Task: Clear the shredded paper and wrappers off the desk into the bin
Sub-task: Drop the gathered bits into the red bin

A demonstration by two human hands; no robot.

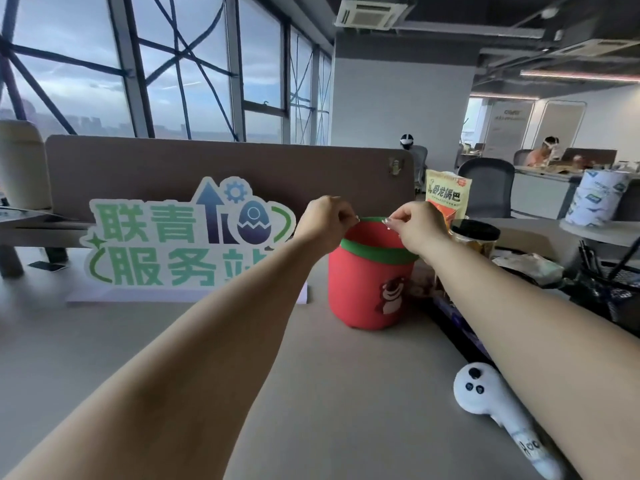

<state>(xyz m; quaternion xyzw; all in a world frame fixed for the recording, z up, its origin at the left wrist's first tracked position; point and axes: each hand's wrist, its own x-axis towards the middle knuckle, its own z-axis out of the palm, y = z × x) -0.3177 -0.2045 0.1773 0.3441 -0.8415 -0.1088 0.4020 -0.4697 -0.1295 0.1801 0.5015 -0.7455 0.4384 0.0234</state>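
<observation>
A red bin (367, 289) with a green rim and a bear figure stands on the grey desk (329, 393), right of centre. Both my hands hover over its open top. My left hand (327, 221) has its fingers curled, thumb and forefinger pinched on a tiny pale scrap (356, 219). My right hand (417, 226) pinches a similar pale scrap (386, 221) just across the opening. The scraps are too small to tell paper from wrapper. A crumpled pale wrapper (530, 268) lies right of the bin.
A large green and blue sign (187, 244) stands left of the bin against a brown partition (207, 164). A yellow snack bag (446, 199) and a black-lidded jar (476, 233) stand behind the bin. A white controller (498, 410) lies near right; a mesh pen holder (609, 285) sits far right.
</observation>
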